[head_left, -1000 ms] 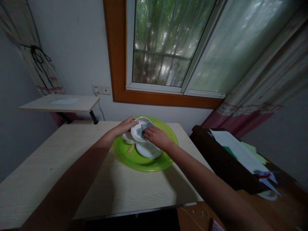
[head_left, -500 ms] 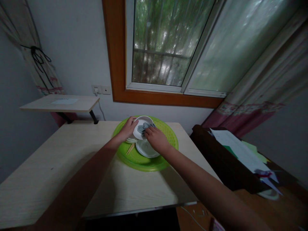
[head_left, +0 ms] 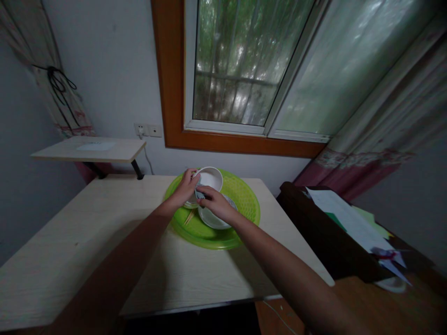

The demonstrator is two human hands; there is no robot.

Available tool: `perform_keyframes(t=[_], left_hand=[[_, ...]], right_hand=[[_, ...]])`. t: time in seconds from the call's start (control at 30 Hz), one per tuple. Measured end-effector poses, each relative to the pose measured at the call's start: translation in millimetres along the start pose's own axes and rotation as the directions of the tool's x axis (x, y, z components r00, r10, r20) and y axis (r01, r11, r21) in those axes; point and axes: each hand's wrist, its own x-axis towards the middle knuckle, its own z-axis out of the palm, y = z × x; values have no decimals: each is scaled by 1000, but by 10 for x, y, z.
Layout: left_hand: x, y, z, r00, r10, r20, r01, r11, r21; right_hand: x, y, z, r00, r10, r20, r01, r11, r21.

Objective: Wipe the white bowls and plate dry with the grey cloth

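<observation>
My left hand (head_left: pixel 187 187) grips the left rim of a white bowl (head_left: pixel 213 177), which is tilted above a green tray (head_left: pixel 247 200). My right hand (head_left: pixel 214 201) is closed on a grey-blue cloth (head_left: pixel 199 193) at the bowl's lower left edge, close to my left fingers. Much of the cloth is hidden by the fingers. Below my right hand a white plate (head_left: pixel 213 220) lies on the tray. Left of it are wooden chopsticks (head_left: pixel 189 217). More white dishware (head_left: pixel 190 204) shows partly under my left hand.
The tray stands on a pale wooden table (head_left: pixel 132 242) by the window. A small raised shelf (head_left: pixel 91 149) with a paper on it is at the back left. To the right, papers (head_left: pixel 345 218) lie on a dark brown piece of furniture (head_left: pixel 303 223).
My right hand has moved left with the cloth, from inside the bowl to its lower left edge. The bowl's inside is now uncovered. My left hand keeps its hold.
</observation>
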Motion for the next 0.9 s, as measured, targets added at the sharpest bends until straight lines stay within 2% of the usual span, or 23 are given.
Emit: perform_keyframes(t=[0.13,0.23,0.37,0.5,0.6,0.73,0.83,0.9], left_hand=[[-8,35,-21,999,-22,-24,21,1000,-12],[-17,57,-31,999,-41,-26,40,998,-43],[-14,38,-22,999,-39,-26,37,997,-70],[-3,8,-6,998,-61,-21,59,994,-94],[-5,7,-3,998,-53,-25,50,995,-89],[-13,2,-5,999,-48,-15,47,996,-79],[-10,-23,4,999,-48,-11,47,996,-74],[-4,-41,13,999,-54,-3,54,995,-85]], right_hand=[[-81,-32,-88,984,-125,125,156,948,-277],[-144,-89,-162,969,-122,214,222,806,-549],[-176,-106,-214,973,-108,206,229,598,-768],[-185,-60,-227,976,-151,159,214,495,-842],[-198,-64,-223,978,-154,141,199,476,-857],[-197,-142,-189,988,-72,135,153,508,-848],[-166,-206,-146,989,-14,150,131,572,-809],[-131,-229,-112,989,14,150,104,655,-748]])
